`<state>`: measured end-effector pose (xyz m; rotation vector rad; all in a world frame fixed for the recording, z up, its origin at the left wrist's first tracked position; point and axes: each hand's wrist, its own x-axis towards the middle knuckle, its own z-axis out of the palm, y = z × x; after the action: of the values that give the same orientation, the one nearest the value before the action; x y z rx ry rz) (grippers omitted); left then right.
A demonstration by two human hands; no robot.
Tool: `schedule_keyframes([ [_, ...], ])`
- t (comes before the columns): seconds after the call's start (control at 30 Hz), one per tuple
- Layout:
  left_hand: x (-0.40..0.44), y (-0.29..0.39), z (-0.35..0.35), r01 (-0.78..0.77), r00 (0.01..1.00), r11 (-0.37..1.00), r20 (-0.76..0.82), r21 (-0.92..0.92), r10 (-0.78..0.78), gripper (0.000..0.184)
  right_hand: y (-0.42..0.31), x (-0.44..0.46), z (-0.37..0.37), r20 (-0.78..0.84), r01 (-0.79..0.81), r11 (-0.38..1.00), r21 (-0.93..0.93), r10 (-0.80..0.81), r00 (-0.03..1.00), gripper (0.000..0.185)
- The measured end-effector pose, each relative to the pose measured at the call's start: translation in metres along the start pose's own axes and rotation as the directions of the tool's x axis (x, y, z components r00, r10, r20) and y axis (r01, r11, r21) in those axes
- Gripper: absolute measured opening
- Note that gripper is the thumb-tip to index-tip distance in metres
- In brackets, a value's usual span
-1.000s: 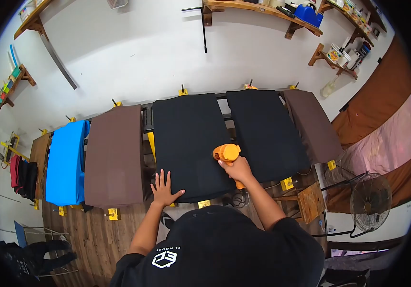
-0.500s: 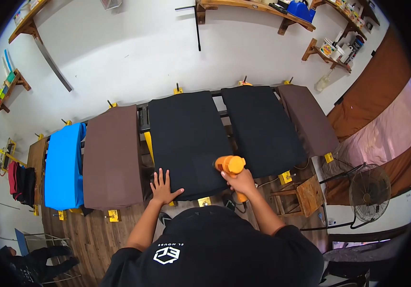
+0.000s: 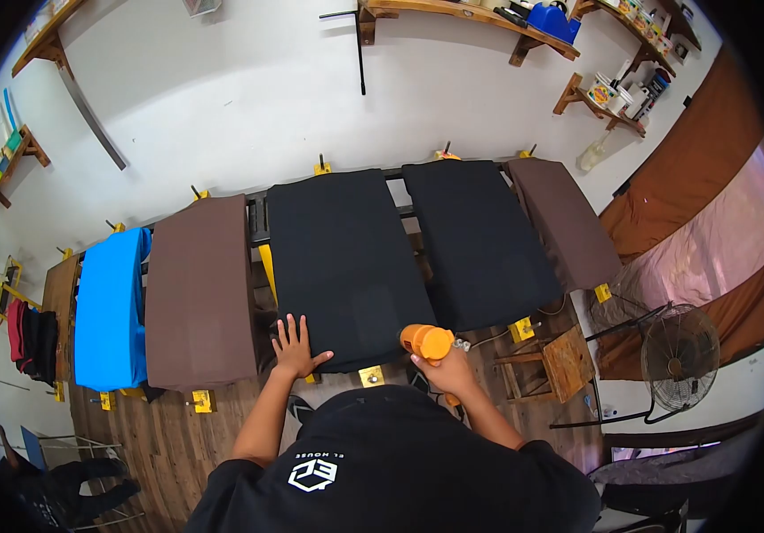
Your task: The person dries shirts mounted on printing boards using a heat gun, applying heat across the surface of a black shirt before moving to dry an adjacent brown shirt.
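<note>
An orange heat gun (image 3: 428, 342) is gripped in my right hand (image 3: 447, 369) at the near right corner of the larger black cloth (image 3: 346, 258), its nozzle end over the fabric. My left hand (image 3: 295, 348) rests with spread fingers on that cloth's near left corner. The cloth lies flat over a board. To its right is a second black cloth (image 3: 480, 244). A brown cloth (image 3: 197, 293) lies to the left, with a bright blue one (image 3: 111, 311) beyond it.
Another brown cloth (image 3: 564, 222) covers the rightmost board. Yellow clamps (image 3: 371, 377) line the boards' ends. A wooden stool (image 3: 570, 364) and a standing fan (image 3: 680, 357) are at the right. Another person (image 3: 88, 475) is at the lower left. Shelves (image 3: 480, 12) hang on the wall.
My right hand has moved the heat gun toward me, down to the near edge of the black cloth. My left hand stays on the corner. The view has shifted slightly.
</note>
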<state>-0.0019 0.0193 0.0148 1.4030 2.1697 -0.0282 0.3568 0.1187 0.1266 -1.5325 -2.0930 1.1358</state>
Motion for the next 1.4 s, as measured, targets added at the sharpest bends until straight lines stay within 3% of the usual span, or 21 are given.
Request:
schedule_keyframes([
  [0.03, 0.002, 0.001, 0.001, 0.005, 1.0, 1.0, 0.013, 0.018, -0.005, 0.133, 0.004, 0.003, 0.005, -0.16, 0.272, 0.943, -0.193, -0.304, 0.939, 0.042],
  [0.1, 0.004, 0.001, 0.001, 0.01, 1.0, 0.999, 0.024, 0.034, -0.011, 0.133, 0.007, 0.015, 0.001, 0.1, -0.136, 0.979, 0.153, 0.121, 0.988, 0.041],
  [0.13, 0.004, 0.001, 0.0, 0.009, 0.999, 1.0, 0.037, 0.024, -0.009, 0.134, -0.014, 0.018, -0.006, 0.12, -0.203, 0.971, 0.128, 0.188, 0.975, 0.041],
  [0.2, 0.003, 0.001, -0.001, 0.005, 0.999, 1.0, 0.052, 0.014, -0.006, 0.135, -0.015, 0.031, -0.001, -0.078, 0.123, 0.985, -0.123, -0.133, 0.988, 0.044],
  [0.3, 0.002, 0.0, -0.004, 0.005, 0.997, 0.999, 0.074, -0.035, -0.002, 0.138, -0.019, 0.058, 0.003, 0.004, -0.042, 0.998, 0.037, 0.042, 0.999, 0.047],
  [0.37, 0.004, -0.003, -0.002, 0.003, 0.998, 1.0, 0.068, -0.03, -0.001, 0.141, -0.03, 0.072, 0.004, -0.004, -0.001, 0.999, 0.037, 0.001, 1.0, 0.047],
  [0.43, 0.005, -0.003, -0.002, 0.011, 0.997, 0.999, 0.071, -0.038, -0.008, 0.141, -0.042, 0.081, 0.004, -0.058, -0.035, 0.99, -0.133, 0.028, 0.998, 0.048],
  [0.5, 0.005, -0.002, -0.001, 0.016, 0.997, 0.999, 0.072, -0.049, -0.012, 0.142, -0.041, 0.093, 0.011, -0.019, -0.036, 0.997, 0.068, 0.038, 0.999, 0.048],
  [0.57, 0.005, -0.002, -0.002, 0.015, 0.997, 0.999, 0.073, -0.047, -0.012, 0.141, -0.056, 0.098, 0.012, -0.122, 0.038, 0.99, -0.138, -0.055, 0.991, 0.048],
  [0.63, 0.006, -0.003, 0.0, 0.017, 0.998, 0.999, 0.066, -0.05, -0.014, 0.142, -0.065, 0.103, 0.013, -0.091, 0.051, 0.99, -0.134, -0.064, 0.994, 0.047],
  [0.7, 0.005, -0.004, 0.001, 0.016, 0.998, 0.999, 0.062, -0.05, -0.013, 0.142, -0.073, 0.105, 0.011, 0.104, -0.118, 0.989, 0.091, 0.109, 0.989, 0.045],
  [0.73, 0.004, -0.003, 0.001, 0.018, 0.998, 0.999, 0.057, -0.047, -0.015, 0.142, -0.061, 0.109, 0.026, -0.206, 0.292, 0.917, -0.271, -0.351, 0.913, 0.041],
  [0.77, 0.005, -0.003, 0.001, 0.017, 0.999, 0.999, 0.052, -0.042, -0.014, 0.142, -0.047, 0.114, 0.031, -0.208, 0.29, 0.918, -0.272, -0.35, 0.913, 0.041],
  [0.87, 0.002, 0.001, -0.005, 0.027, 0.997, 0.998, 0.068, -0.058, -0.023, 0.141, -0.079, 0.094, 0.013, 0.118, -0.073, 0.983, 0.168, 0.054, 0.992, 0.044],
  [0.93, 0.001, 0.001, -0.004, 0.022, 0.998, 0.998, 0.059, -0.059, -0.019, 0.141, -0.062, 0.092, 0.028, -0.106, 0.165, 0.967, -0.194, -0.188, 0.976, 0.046],
  [1.0, 0.0, 0.0, -0.004, 0.018, 0.999, 0.998, 0.05, -0.057, -0.016, 0.14, -0.059, 0.083, 0.028, -0.12, 0.182, 0.97, -0.163, -0.202, 0.972, 0.048],
  [1.07, -0.001, 0.001, -0.005, 0.023, 0.999, 0.998, 0.045, -0.061, -0.02, 0.14, -0.061, 0.076, 0.018, 0.168, -0.116, 0.988, 0.099, 0.099, 0.981, 0.05],
  [1.1, 0.0, 0.001, -0.004, 0.024, 0.999, 0.998, 0.046, -0.062, -0.021, 0.14, -0.056, 0.07, 0.023, -0.035, 0.152, 0.977, -0.152, -0.159, 0.987, 0.048],
  [1.27, 0.0, 0.0, 0.0, 0.009, 1.0, 0.999, 0.018, -0.046, -0.008, 0.139, -0.041, 0.049, 0.012, 0.056, 0.059, 0.996, -0.068, -0.055, 0.997, 0.046],
  [1.33, -0.001, 0.0, -0.001, 0.002, 1.0, 0.998, 0.015, -0.068, -0.001, 0.139, -0.041, 0.038, 0.006, 0.082, 0.097, 0.974, -0.207, -0.081, 0.993, 0.047],
  [1.4, -0.001, -0.001, -0.001, -0.007, 1.0, 0.996, 0.008, -0.086, 0.007, 0.139, -0.041, 0.027, -0.001, 0.064, 0.195, 0.976, -0.099, -0.189, 0.98, 0.046],
])
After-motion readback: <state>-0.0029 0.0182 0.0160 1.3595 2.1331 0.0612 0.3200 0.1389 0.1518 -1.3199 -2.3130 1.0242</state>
